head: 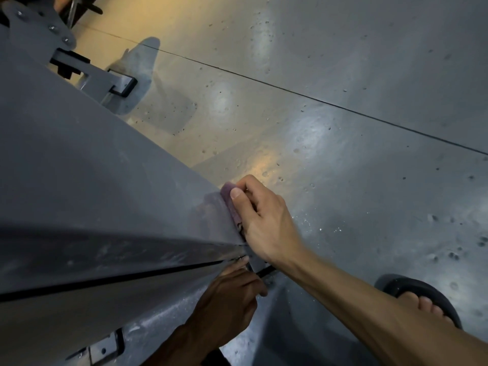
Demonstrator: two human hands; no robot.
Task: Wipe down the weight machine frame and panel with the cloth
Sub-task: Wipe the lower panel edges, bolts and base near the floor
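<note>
The right hand [264, 220] presses a small purple cloth [230, 204] against the far edge of the grey panel [92, 167], thumb on top and fingers curled round it. Most of the cloth is hidden under the hand and behind the panel edge; only a strip shows.

The left hand [229, 302] sits lower, in shadow, at the corner where the panel meets the darker frame [105, 260]. Its fingers are curled, but whether they grip the frame edge or hold nothing cannot be made out.

The panel fills the left side and runs out of view. A bracket with bolts [39, 25] is cut off at the top left. A foot in a black sandal [422, 302] stands on the speckled grey floor [343, 114], partly behind the right forearm.
</note>
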